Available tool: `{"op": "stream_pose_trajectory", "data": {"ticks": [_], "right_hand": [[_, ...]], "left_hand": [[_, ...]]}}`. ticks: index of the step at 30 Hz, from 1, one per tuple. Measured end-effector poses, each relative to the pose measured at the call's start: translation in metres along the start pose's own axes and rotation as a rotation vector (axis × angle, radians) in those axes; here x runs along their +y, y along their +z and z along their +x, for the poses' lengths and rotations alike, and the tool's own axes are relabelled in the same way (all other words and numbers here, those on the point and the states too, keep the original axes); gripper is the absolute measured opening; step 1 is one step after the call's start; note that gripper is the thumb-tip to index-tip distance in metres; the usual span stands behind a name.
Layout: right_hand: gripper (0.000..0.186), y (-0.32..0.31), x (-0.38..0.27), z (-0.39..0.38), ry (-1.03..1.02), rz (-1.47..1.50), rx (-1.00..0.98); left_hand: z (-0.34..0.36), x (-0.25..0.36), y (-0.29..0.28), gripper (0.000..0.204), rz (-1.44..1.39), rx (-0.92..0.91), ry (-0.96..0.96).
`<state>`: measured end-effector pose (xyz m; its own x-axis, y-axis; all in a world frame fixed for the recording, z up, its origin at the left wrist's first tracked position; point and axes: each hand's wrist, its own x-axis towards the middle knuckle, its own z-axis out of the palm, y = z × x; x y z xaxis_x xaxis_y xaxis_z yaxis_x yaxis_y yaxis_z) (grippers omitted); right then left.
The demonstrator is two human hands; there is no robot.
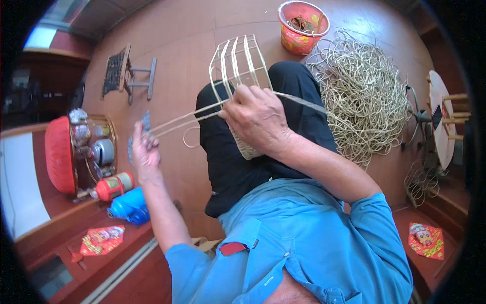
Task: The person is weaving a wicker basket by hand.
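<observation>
On my lap rests a partly woven frame (246, 57) of pale, thin rods, with several whitish wrapped strips running along it and a denser woven part (243, 147) below my right hand. My right hand (256, 112) is closed around the frame's near side, its fingers hiding the part they grip. Two pale strands (190, 117) stretch from there to my left hand (146, 144), which is out to the left with its fingers curled on them. More strands (304, 103) run from beside my right hand toward the right, across my knee.
A large tangled heap of pale cord (362, 96) lies on the floor at right. Behind it stands a red bucket (301, 38). At left are a small stool (117, 71), a red cushioned seat (58, 154), a fire extinguisher (114, 186) and a blue bottle (126, 203).
</observation>
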<state>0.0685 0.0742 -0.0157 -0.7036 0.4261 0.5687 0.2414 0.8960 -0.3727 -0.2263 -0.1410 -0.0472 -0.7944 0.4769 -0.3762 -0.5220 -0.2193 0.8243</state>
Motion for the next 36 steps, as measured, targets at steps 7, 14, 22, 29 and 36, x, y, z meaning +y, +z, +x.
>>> {"op": "stream_pose_trajectory", "data": {"ticks": [7, 14, 22, 29, 36], "right_hand": [[0.023, 0.008, -0.009, 0.002, 0.068, 0.036, 0.059], [0.014, 0.016, -0.013, 0.004, 0.109, -0.007, 0.045], [0.017, 0.009, -0.018, 0.008, 0.103, 0.045, 0.073], [0.016, 0.014, -0.012, 0.0, 0.114, 0.03, 0.082], [0.015, 0.021, -0.01, 0.001, 0.092, 0.046, 0.178]], "left_hand": [[0.028, 0.2, -0.249, 0.024, 0.356, 0.404, 0.05], [0.079, 0.154, -0.19, 0.028, 1.492, 0.385, 0.671], [-0.063, -0.058, 0.122, 0.017, 1.035, -0.504, 0.472], [0.007, 0.008, 0.002, 0.017, 1.159, -0.201, 0.505], [0.022, 0.199, -0.275, 0.031, 0.912, 0.764, 0.327]]}}
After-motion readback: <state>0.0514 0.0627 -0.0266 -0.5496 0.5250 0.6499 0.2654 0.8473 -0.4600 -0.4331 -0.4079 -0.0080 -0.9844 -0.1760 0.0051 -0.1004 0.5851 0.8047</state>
